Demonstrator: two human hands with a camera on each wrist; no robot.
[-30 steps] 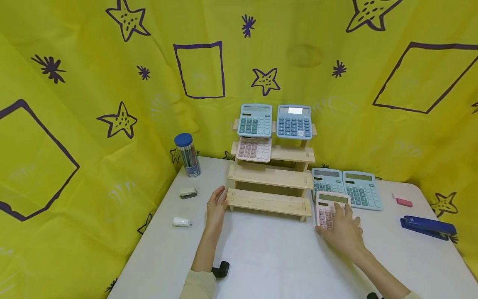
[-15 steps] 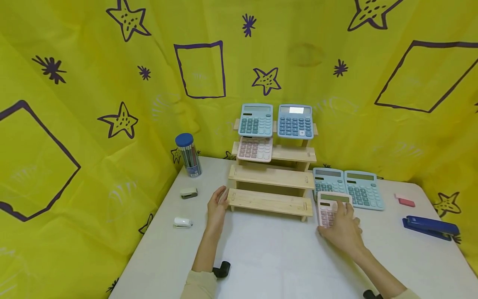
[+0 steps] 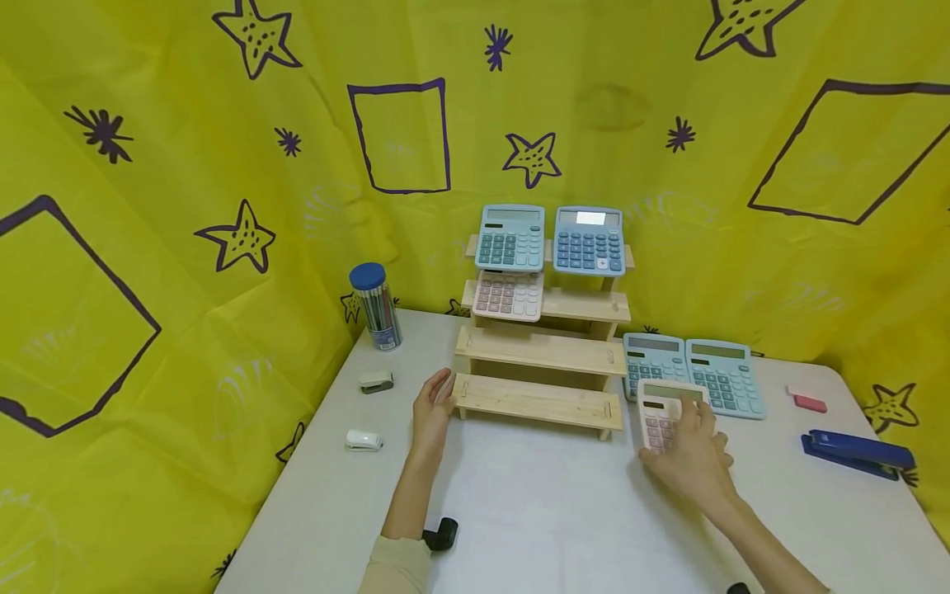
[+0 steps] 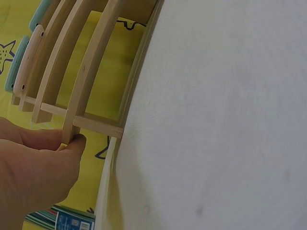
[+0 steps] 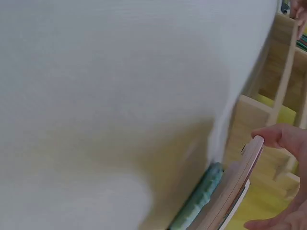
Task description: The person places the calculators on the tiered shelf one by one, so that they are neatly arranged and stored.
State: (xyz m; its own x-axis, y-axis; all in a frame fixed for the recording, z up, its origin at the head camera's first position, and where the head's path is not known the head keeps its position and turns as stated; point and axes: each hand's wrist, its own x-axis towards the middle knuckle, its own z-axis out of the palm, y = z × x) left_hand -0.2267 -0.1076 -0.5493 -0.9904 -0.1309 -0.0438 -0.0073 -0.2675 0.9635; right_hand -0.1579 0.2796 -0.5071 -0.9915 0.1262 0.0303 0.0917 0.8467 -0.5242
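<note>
My left hand (image 3: 430,425) pinches the left end of the lowest board of a stepped wooden stand (image 3: 538,402); the left wrist view shows thumb and fingers on the board end (image 4: 72,125). On the right, my right hand (image 3: 693,462) grips a pink calculator (image 3: 656,427) by its edges, covering part of its keys. In the right wrist view the pink calculator (image 5: 240,184) is seen edge-on, tilted, beside a teal edge (image 5: 199,199). Two light blue calculators (image 3: 653,359) lie just behind it. On the stand are a teal calculator (image 3: 512,239), a blue calculator (image 3: 590,241) and another pink calculator (image 3: 508,295).
A blue-lidded jar of pencils (image 3: 377,309) stands at the back left. Two small staplers, one grey-white (image 3: 376,382) and one white (image 3: 364,440), lie before it. At right are a pink object (image 3: 809,403) and a blue stapler (image 3: 857,454). Yellow curtain (image 3: 297,206) surrounds the table.
My right hand has shifted slightly right with the pink calculator, which now sits a little further right in front of the light blue ones. The left hand stays on the stand.
</note>
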